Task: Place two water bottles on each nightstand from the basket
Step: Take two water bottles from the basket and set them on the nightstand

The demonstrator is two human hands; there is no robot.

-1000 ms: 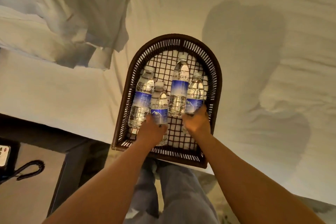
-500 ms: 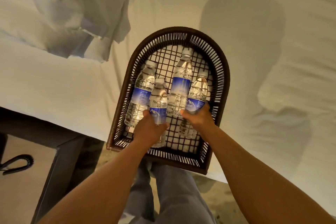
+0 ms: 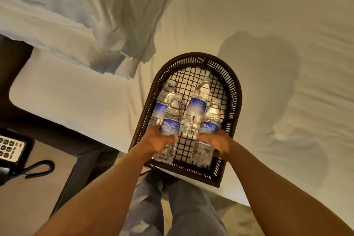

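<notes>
A: Where are the water bottles?

B: All four sit inside the dark woven basket (image 3: 234,90), which rests on the white bed (image 3: 249,15) at its near edge. Two are in hand. The left hand (image 3: 156,141) wraps around the lower part of the left held bottle (image 3: 171,120), fingers curled across its clear body just below the blue label. The right hand (image 3: 217,142) does the same with the right held bottle (image 3: 209,120), gripping below its label.

A: And the other two?

B: The far-left bottle (image 3: 162,99) lies against the basket's left wall, partly behind the left held one. The middle bottle (image 3: 197,101) lies between the two held ones, its cap toward the basket's rounded far end.

A: Are the held ones lifted off the basket floor?

B: That cannot be told from this angle; their bases are close to the grid, near the basket's straight front edge.

A: What lies around the basket?

B: To its left, a crumpled white sheet (image 3: 107,25) is bunched on the bed. Further left and lower, a telephone (image 3: 9,149) with a coiled cord (image 3: 38,168) sits on a dark nightstand (image 3: 19,188). Just below the basket, the person's grey trousers (image 3: 172,207) show.
</notes>
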